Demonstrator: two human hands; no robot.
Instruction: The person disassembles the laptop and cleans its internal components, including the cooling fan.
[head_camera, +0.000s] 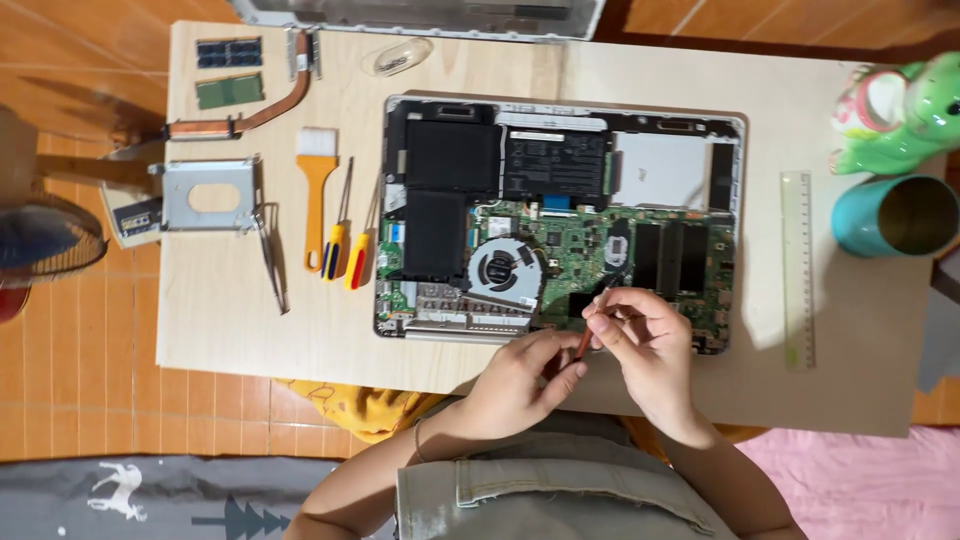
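Both hands pinch one thin red tool (583, 343), left hand (520, 380) low, right hand (640, 335) at its upper end, slanting toward the laptop (560, 215) just beyond the fingertips.

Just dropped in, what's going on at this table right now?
A person sits at a table with an opened laptop, its bottom cover off and its board, fan and battery exposed. Both hands meet over its near edge: the left hand and right hand together hold a thin red-handled tool. A brush, two screwdrivers and removed parts lie to the left.
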